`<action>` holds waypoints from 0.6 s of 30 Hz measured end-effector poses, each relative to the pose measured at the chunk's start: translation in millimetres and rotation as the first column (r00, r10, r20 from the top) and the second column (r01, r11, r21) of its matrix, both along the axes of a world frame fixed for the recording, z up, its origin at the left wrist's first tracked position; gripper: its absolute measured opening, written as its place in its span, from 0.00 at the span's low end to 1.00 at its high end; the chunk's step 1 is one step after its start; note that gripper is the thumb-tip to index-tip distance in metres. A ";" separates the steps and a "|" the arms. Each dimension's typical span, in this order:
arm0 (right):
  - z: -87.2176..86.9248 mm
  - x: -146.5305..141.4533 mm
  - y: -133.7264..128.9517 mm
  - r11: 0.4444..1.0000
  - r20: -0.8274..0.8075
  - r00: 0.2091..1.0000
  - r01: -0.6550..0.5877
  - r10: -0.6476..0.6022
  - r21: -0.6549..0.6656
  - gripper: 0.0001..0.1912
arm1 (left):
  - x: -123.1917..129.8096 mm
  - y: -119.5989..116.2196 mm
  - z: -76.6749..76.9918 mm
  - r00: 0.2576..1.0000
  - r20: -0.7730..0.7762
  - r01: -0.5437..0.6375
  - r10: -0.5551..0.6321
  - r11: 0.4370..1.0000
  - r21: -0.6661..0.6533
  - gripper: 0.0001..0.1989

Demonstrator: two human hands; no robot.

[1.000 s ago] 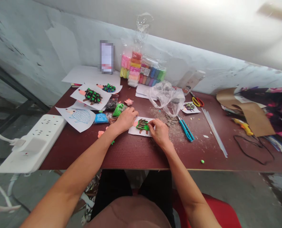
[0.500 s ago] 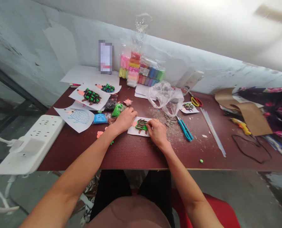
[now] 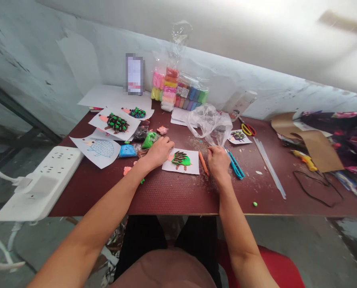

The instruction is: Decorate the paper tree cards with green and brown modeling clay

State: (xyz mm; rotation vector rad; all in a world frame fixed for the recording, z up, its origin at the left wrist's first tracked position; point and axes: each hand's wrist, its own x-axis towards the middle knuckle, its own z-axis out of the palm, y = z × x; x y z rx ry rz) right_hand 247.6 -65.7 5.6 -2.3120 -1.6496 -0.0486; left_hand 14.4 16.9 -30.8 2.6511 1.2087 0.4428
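Lying just right of the fingers of the left hand point(image 3: 159, 153), curled loosely and gripping nothing: a green clay hedgehog point(image 3: 181, 160) on white paper point(image 3: 193, 168). Slanting just left of the fingers of the right hand point(image 3: 218, 161), nearer that hand: a long orange clay stick point(image 3: 203, 163). Right-hand grip hard to tell.

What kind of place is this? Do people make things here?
It looks like a craft workspace. A bag of colourful modelling clay, paper hedgehog pictures and scissors lie on the dark red table.
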 end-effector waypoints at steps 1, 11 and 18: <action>1.7 4.7 1.9 0.999 0.037 0.999 0.034 -0.032 -0.037 0.16 | 0.1 0.3 -0.3 1.000 0.007 0.002 -0.002 1.000 0.000 0.12; 10.7 14.5 17.5 0.951 0.173 0.984 0.083 -0.032 -0.298 0.16 | 0.6 -0.9 2.9 1.000 -0.029 -0.007 0.007 1.000 -0.001 0.11; 5.6 16.5 16.2 0.969 0.150 0.988 0.009 0.030 -0.248 0.14 | 1.8 -3.8 7.7 0.998 -0.056 -0.025 0.024 0.999 -0.020 0.12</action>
